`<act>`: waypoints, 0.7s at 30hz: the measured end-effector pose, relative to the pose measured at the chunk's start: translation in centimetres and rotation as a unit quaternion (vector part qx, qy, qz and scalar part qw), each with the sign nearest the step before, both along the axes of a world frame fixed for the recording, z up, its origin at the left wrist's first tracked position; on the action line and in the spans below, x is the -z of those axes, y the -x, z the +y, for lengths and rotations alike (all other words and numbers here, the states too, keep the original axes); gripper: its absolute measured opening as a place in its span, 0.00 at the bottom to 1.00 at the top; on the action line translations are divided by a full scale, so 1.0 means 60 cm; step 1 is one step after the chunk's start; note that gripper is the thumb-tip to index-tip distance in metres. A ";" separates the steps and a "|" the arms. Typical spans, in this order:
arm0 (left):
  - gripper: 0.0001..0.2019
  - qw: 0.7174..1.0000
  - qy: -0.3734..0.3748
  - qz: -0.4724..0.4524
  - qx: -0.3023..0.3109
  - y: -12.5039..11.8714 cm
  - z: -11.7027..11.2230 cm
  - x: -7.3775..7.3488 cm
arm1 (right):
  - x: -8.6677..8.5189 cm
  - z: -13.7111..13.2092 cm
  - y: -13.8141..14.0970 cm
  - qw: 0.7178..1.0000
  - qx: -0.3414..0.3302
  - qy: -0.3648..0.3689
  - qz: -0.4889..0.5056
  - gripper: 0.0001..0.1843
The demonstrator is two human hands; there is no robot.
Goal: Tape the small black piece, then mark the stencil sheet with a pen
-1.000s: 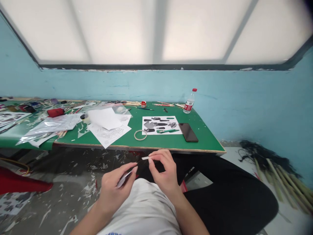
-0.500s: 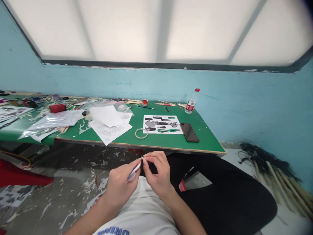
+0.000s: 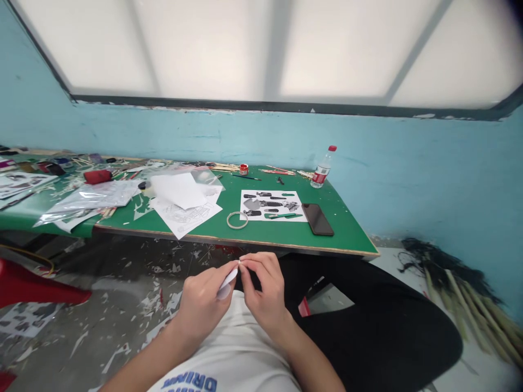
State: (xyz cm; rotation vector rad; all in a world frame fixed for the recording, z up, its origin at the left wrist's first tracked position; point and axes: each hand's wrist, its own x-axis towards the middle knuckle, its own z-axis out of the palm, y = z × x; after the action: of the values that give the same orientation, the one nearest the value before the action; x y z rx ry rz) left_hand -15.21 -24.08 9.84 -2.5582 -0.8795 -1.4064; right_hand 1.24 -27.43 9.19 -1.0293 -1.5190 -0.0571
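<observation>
Left hand [image 3: 206, 294] and right hand [image 3: 265, 286] have been brought together; a mostly hidden white scrap [image 3: 239, 263] is pinched by the right, white paper [image 3: 228, 280], slanted lengthwise up-rightward, gripped by the left

A craft workshop is indicated: on the green table [image 3: 281, 233], paper sheets [image 3: 178, 190] and a red jar [image 3: 244, 170], possibly of paint, are seen, and at lower left the floor [image 3: 96, 320] is littered with scraps [image 3: 79, 342].

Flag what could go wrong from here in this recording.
The small pale bit pinched where the left hand and right hand meet could slip and get lost among the scraps on the floor. The white paper in the left hand might crease under its grip.
</observation>
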 end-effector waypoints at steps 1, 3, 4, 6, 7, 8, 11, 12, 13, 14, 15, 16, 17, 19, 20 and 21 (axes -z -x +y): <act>0.10 1.000 -0.009 0.016 0.000 0.002 0.000 -0.004 | 0.000 -0.001 0.000 1.000 0.004 -0.001 -0.007 0.13; 0.11 0.998 -0.029 0.050 -0.001 0.006 0.001 -0.012 | -0.001 -0.004 0.000 1.000 0.011 0.001 -0.021 0.13; 0.11 0.997 -0.038 0.067 -0.002 0.008 0.001 -0.017 | -0.002 -0.005 -0.001 0.999 0.013 0.002 -0.029 0.13; 0.13 0.994 -0.055 0.098 -0.004 0.010 0.002 -0.027 | -0.004 -0.006 -0.003 0.999 0.016 0.006 -0.044 0.13; 0.13 0.992 -0.064 0.112 -0.004 0.011 0.003 -0.031 | -0.005 -0.006 -0.003 0.999 0.015 0.009 -0.052 0.13; 0.13 0.990 -0.072 0.125 -0.003 0.011 0.004 -0.035 | -0.006 -0.006 -0.004 0.998 0.014 0.012 -0.059 0.13; 0.14 0.984 -0.089 0.153 0.004 0.013 0.008 -0.042 | -0.010 -0.005 -0.007 0.997 0.006 0.021 -0.076 0.13; 0.14 0.983 -0.091 0.157 0.008 0.014 0.010 -0.043 | -0.011 -0.005 -0.008 0.997 0.002 0.023 -0.079 0.13; 0.14 0.983 -0.092 0.160 0.012 0.015 0.011 -0.043 | -0.012 -0.004 -0.010 0.996 -0.002 0.025 -0.081 0.13; 0.14 0.983 -0.089 0.160 0.017 0.016 0.012 -0.044 | -0.012 -0.004 -0.011 0.996 -0.007 0.028 -0.080 0.13; 0.14 0.984 -0.085 0.158 0.022 0.017 0.013 -0.043 | -0.013 -0.004 -0.012 0.996 -0.013 0.030 -0.078 0.13; 0.14 0.985 -0.076 0.152 0.026 0.019 0.013 -0.043 | -0.014 -0.005 -0.013 0.996 -0.018 0.033 -0.075 0.13; 0.13 0.987 -0.064 0.144 0.031 0.020 0.013 -0.041 | -0.015 -0.005 -0.015 0.996 -0.024 0.037 -0.072 0.12; 0.13 0.992 -0.033 0.119 0.040 0.022 0.014 -0.037 | -0.017 -0.007 -0.017 0.996 -0.040 0.049 -0.055 0.11; 0.12 0.993 -0.016 0.104 0.045 0.023 0.014 -0.035 | -0.019 -0.008 -0.018 0.996 -0.051 0.058 -0.041 0.11; 0.11 0.995 -0.001 0.088 0.049 0.023 0.015 -0.032 | -0.020 -0.008 -0.019 0.995 -0.063 0.066 -0.026 0.10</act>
State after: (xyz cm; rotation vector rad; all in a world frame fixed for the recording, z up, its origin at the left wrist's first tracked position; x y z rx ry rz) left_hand -16.60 -23.20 11.76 -2.7061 -0.7327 -1.1797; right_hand 2.39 -27.94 10.39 -1.0416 -1.6499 0.1066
